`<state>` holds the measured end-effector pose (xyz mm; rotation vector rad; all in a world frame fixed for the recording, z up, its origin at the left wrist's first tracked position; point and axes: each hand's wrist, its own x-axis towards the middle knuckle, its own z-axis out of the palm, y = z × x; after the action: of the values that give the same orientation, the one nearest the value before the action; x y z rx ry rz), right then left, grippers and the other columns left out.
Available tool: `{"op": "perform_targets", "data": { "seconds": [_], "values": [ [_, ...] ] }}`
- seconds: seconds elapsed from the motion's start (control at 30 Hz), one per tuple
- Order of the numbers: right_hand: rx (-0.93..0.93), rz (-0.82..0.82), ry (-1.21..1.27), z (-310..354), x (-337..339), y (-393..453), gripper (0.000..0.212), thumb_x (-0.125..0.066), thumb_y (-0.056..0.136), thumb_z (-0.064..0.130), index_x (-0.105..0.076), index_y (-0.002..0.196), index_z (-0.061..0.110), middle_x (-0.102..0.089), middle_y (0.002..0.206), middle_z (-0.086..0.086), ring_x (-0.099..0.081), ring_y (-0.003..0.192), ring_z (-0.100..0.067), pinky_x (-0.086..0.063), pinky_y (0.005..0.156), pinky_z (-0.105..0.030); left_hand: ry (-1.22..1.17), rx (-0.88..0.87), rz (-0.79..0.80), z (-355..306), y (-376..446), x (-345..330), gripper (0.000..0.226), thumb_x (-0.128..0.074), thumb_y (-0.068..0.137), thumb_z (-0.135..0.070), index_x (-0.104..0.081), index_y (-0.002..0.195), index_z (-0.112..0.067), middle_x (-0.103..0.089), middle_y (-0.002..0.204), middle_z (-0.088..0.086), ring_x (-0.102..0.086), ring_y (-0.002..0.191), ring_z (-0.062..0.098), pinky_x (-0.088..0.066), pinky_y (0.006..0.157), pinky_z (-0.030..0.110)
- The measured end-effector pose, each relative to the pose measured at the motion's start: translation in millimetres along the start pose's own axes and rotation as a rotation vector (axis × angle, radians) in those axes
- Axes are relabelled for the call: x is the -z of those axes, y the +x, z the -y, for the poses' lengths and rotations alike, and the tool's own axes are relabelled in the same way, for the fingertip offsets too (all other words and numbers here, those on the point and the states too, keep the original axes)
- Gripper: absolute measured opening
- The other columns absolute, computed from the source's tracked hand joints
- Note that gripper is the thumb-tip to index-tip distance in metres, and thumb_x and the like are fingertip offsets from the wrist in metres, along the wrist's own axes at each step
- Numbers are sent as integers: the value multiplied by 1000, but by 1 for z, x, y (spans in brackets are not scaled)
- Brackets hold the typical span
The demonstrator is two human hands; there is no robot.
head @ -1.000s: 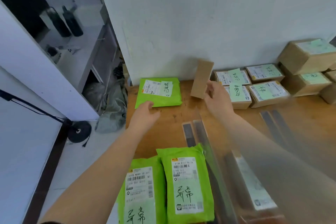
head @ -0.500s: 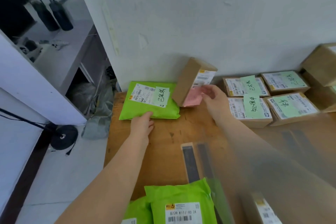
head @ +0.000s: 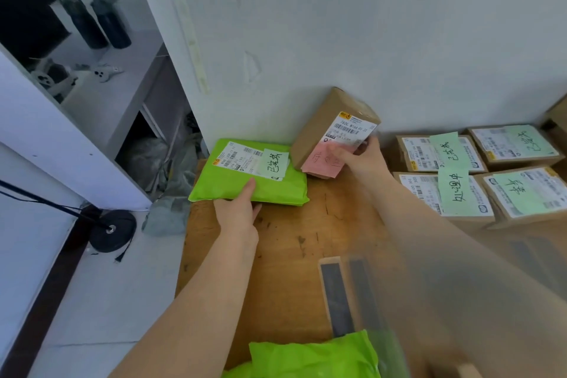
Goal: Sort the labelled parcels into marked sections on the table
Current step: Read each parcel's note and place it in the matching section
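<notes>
Shipping label [head: 352, 132] on tilted cardboard box [head: 322, 129]: "762C N164-00 33"; handwritten notes elsewhere, unclear.

Bright green mailer [head: 245, 181] far left; brown box [head: 319, 132] bearing pink note [head: 322, 163]; pale green notes [head: 454, 190] on brown boxes [head: 521, 193] right

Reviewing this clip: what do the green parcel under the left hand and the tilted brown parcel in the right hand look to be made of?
Green parcel: apparently a plastic mailer bag, smooth with a slight sheen, soft pillowy edges.
Brown parcel: likely corrugated cardboard, matte kraft brown, crisp box edges; it carries a white printed label and a pink paper note.
</notes>
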<state>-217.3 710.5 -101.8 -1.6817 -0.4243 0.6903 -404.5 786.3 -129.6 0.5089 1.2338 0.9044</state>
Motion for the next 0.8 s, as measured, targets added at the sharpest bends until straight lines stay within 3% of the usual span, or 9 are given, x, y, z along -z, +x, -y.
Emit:
{"op": "perform_targets", "data": {
  "seconds": [0.1,0.23,0.33,0.43,0.53,0.67,0.8],
  "values": [
    [-49,53,103,-1,-7,6,68,-82,69,14,-39,123,12,-56,129,-8,-54,117,-19,-43,104,-40,-79,-15,6,-3,-1,1,52,-65,83,1,-46,130,-12,-56,127,6,-56,110,23,-50,84,41],
    [-32,143,136,-14,-9,16,111,-93,33,45,-47,129,11,-65,121,-5,-62,111,-21,-49,97,-47,-59,-49,43,-6,0,9,52,-63,84,1,-45,131,-14,-56,128,5,-56,114,24,-50,83,42],
    [-36,118,139,-6,-12,6,95,-91,43,34,-51,126,10,-66,119,-5,-65,107,-22,-53,91,-45,-41,-85,63,-11,-4,19,49,-61,86,1,-47,130,-15,-58,124,3,-58,110,22,-50,85,43],
    [-69,94,146,3,-10,-7,64,-83,67,12,-50,122,8,-65,118,-7,-66,101,-21,-56,81,-38,-19,-127,112,-21,-16,28,42,-58,88,0,-50,127,-15,-63,112,-2,-62,98,15,-52,85,41],
    [-78,89,185,17,-1,-24,51,-75,77,11,-52,122,6,-67,115,-10,-68,89,-19,-58,69,-32,7,-167,152,-35,-34,39,28,-55,90,-2,-56,116,-13,-67,100,-3,-65,89,12,-53,78,36],
    [-39,28,309,43,16,-61,54,-71,82,16,-48,130,11,-68,110,-6,-71,81,-13,-59,69,-31,43,-220,193,-61,-69,50,14,-56,91,-6,-60,100,-15,-68,99,1,-66,88,18,-56,79,39],
    [-96,3,483,65,34,-109,59,-70,82,15,-38,131,19,-64,117,-5,-71,81,-14,-60,68,-34,100,-332,256,-86,-114,67,15,-56,91,-8,-63,94,-21,-70,94,-4,-71,77,10,-60,71,33]
  ]
}}
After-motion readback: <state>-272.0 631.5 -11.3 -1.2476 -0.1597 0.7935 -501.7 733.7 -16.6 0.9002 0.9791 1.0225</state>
